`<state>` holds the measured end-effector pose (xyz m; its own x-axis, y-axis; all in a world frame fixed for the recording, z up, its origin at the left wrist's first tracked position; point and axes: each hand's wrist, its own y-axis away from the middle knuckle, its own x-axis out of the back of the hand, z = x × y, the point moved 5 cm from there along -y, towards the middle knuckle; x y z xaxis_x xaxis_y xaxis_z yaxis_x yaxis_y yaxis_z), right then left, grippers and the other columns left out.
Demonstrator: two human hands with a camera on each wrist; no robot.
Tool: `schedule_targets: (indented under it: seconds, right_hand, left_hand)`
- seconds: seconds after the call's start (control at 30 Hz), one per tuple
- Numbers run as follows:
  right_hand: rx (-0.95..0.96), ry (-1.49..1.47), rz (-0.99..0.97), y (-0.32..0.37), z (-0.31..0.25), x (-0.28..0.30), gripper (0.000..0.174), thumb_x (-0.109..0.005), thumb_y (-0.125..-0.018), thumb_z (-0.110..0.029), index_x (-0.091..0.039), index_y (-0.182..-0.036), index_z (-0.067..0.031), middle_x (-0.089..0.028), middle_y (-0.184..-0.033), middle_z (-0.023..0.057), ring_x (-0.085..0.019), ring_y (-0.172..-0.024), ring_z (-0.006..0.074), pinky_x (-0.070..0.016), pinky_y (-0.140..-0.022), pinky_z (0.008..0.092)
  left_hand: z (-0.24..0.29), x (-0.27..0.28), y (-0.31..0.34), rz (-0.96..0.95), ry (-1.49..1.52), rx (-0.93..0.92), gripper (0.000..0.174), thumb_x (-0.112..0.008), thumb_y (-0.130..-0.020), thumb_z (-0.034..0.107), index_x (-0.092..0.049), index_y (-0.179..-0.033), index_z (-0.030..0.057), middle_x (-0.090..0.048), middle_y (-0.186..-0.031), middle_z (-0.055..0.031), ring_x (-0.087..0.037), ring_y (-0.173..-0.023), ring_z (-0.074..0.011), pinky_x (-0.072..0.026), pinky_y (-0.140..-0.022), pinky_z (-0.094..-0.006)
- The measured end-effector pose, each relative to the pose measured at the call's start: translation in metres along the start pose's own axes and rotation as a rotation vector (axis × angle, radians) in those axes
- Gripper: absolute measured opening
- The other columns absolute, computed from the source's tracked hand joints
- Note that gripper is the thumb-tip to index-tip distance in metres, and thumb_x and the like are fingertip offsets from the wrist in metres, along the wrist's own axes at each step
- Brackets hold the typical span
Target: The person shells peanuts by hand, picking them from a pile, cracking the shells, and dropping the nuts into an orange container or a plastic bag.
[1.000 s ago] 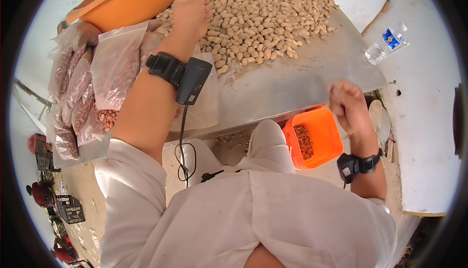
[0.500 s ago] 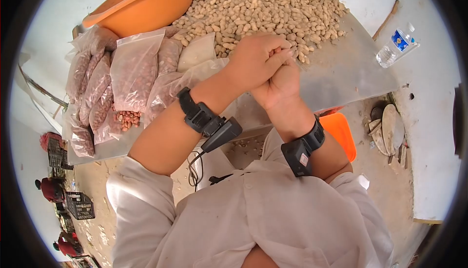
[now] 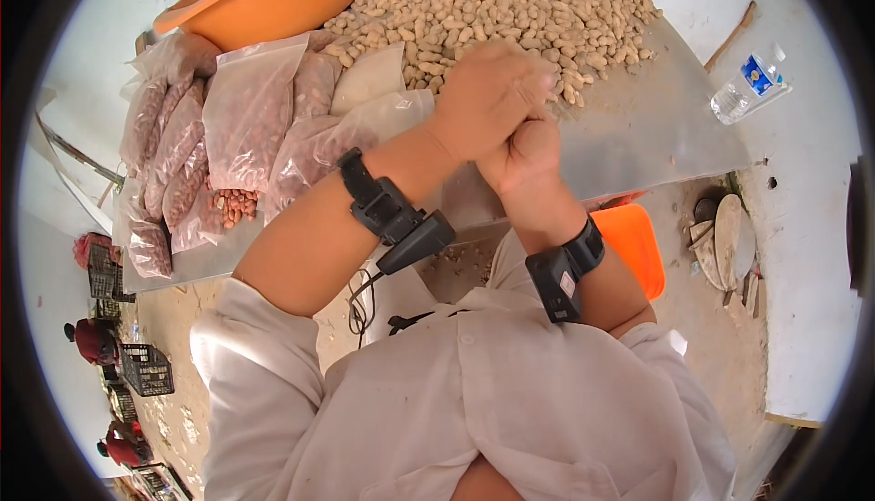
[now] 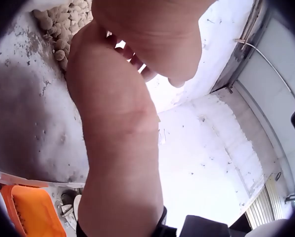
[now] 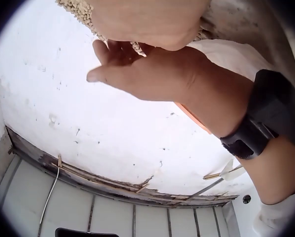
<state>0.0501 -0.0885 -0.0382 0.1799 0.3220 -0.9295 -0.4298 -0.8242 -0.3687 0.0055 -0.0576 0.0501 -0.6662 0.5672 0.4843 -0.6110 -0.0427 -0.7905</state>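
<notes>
Since both hands are up front, clock directions run from them in the head view.
Hands: two, left hand overlapping right hand over the table's near side; touching or not, can't tell
Left fingers: thumb and one finger apart in the right wrist view, the rest shadowy; can't tell if they're clamped on anything
Right fingers: bent in, mostly covered, so can't tell if apart, together or clamped
Wrist cams: two, black, one per arm
Orange tub: one, 4 to 5 o'clock, partly behind the right arm
Metal table: one, under the peanuts and bags
Peanuts in shell: one big heap at 12 o'clock, way too many to count
Clear bags: at least five, 9 o'clock, reddish kernels inside
Loose kernels: one small cluster, 8 o'clock
Orange basin: one, 10 o'clock, tilted
Bottle: one, 3 o'clock
People: two, far off at 8 o'clock, beside black crates
Only in right wrist view: left thumb clearly outstretched, row of pale roof panels
Only in head view: bags' contents, basin, bottle
</notes>
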Motion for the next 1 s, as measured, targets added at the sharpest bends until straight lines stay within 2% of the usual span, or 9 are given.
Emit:
schedule_targets:
  seconds: [0.03,0.13,0.23,0.27,0.37,0.47,0.67,0.87,1.0]
  right_hand:
    - [-0.090,-0.113,-0.199,0.001,0.003,-0.005,0.034,-0.034,-0.095,-0.028,-0.046,-0.070,-0.0073,-0.057,-0.084,0.0080,-0.051,-0.065,0.0158,-0.0490,-0.080,0.0319]
    - [0.178,0.017,0.472,0.011,0.006,-0.011,0.037,-0.038,-0.094,-0.022,-0.047,-0.062,-0.0043,-0.051,-0.068,0.0085,-0.053,-0.063,0.0166,-0.0508,-0.072,0.0299]
    - [0.296,0.011,0.700,0.014,0.003,-0.036,0.032,-0.040,-0.093,-0.020,-0.050,-0.069,-0.0010,-0.051,-0.069,0.0088,-0.046,-0.057,0.0145,-0.0468,-0.057,0.0264]
    - [0.293,-0.006,0.694,0.014,0.001,-0.033,0.029,-0.041,-0.093,-0.019,-0.050,-0.071,-0.0008,-0.051,-0.069,0.0086,-0.046,-0.057,0.0142,-0.0448,-0.055,0.0256]
    - [0.216,0.003,0.630,0.012,-0.013,-0.024,0.021,-0.044,-0.091,-0.015,-0.052,-0.079,-0.0007,-0.051,-0.070,0.0078,-0.044,-0.056,0.0128,-0.0401,-0.049,0.0235]
    - [0.074,0.094,0.509,0.011,-0.015,-0.021,0.012,-0.047,-0.089,-0.010,-0.053,-0.087,-0.0007,-0.051,-0.073,0.0071,-0.041,-0.054,0.0107,-0.0363,-0.046,0.0211]
    - [0.040,0.109,0.445,0.012,-0.015,-0.024,0.007,-0.051,-0.087,-0.005,-0.052,-0.092,-0.0007,-0.051,-0.075,0.0062,-0.040,-0.054,0.0085,-0.0296,-0.042,0.0180]
    - [0.025,0.220,0.463,0.017,-0.013,-0.028,0.006,-0.051,-0.087,-0.006,-0.053,-0.092,-0.0024,-0.050,-0.074,0.0052,-0.039,-0.054,0.0082,-0.0281,-0.041,0.0180]
    - [-0.019,0.264,0.457,0.015,-0.008,-0.029,0.007,-0.052,-0.086,-0.006,-0.054,-0.092,-0.0034,-0.051,-0.073,0.0045,-0.038,-0.053,0.0083,-0.0276,-0.041,0.0182]
  left_hand:
    - [-0.006,0.004,0.000,0.049,0.134,0.110,0.028,-0.047,-0.089,0.026,-0.063,-0.095,0.0039,-0.058,-0.075,-0.0040,-0.056,-0.080,-0.0174,-0.0434,-0.072,-0.0295]
    - [-0.009,0.018,-0.003,0.203,0.334,0.278,0.031,-0.044,-0.092,0.028,-0.062,-0.100,0.0033,-0.057,-0.075,-0.0008,-0.054,-0.076,-0.0118,-0.0430,-0.070,-0.0252]
    - [-0.010,0.039,-0.009,0.154,0.404,0.372,0.029,-0.047,-0.091,0.026,-0.061,-0.101,0.0026,-0.056,-0.074,0.0009,-0.052,-0.069,-0.0094,-0.0420,-0.066,-0.0227]
    - [-0.014,0.047,-0.009,0.105,0.423,0.406,0.028,-0.048,-0.091,0.025,-0.061,-0.101,0.0023,-0.056,-0.074,0.0013,-0.051,-0.067,-0.0091,-0.0416,-0.064,-0.0222]
    - [-0.024,0.063,0.000,-0.277,-0.059,0.424,0.025,-0.055,-0.086,0.022,-0.061,-0.101,0.0027,-0.053,-0.067,0.0005,-0.049,-0.063,-0.0081,-0.0404,-0.058,-0.0240]
    - [-0.002,0.064,0.018,-0.724,-0.256,0.489,0.025,-0.059,-0.080,0.026,-0.063,-0.095,0.0068,-0.060,-0.071,-0.0133,-0.057,-0.061,-0.0205,-0.0451,-0.058,-0.0316]
    - [0.005,0.053,0.049,-0.809,-0.336,0.475,0.033,-0.060,-0.077,0.034,-0.059,-0.093,0.0052,-0.061,-0.075,-0.0172,-0.058,-0.074,-0.0343,-0.0443,-0.066,-0.0420]
    - [0.005,0.046,0.052,-0.859,-0.422,0.514,0.034,-0.062,-0.075,0.036,-0.058,-0.086,0.0041,-0.060,-0.071,-0.0163,-0.059,-0.074,-0.0344,-0.0457,-0.065,-0.0427]
    - [0.000,0.042,0.061,-0.781,-0.390,0.391,0.032,-0.061,-0.074,0.036,-0.059,-0.079,0.0041,-0.060,-0.071,-0.0164,-0.059,-0.073,-0.0339,-0.0459,-0.063,-0.0427]
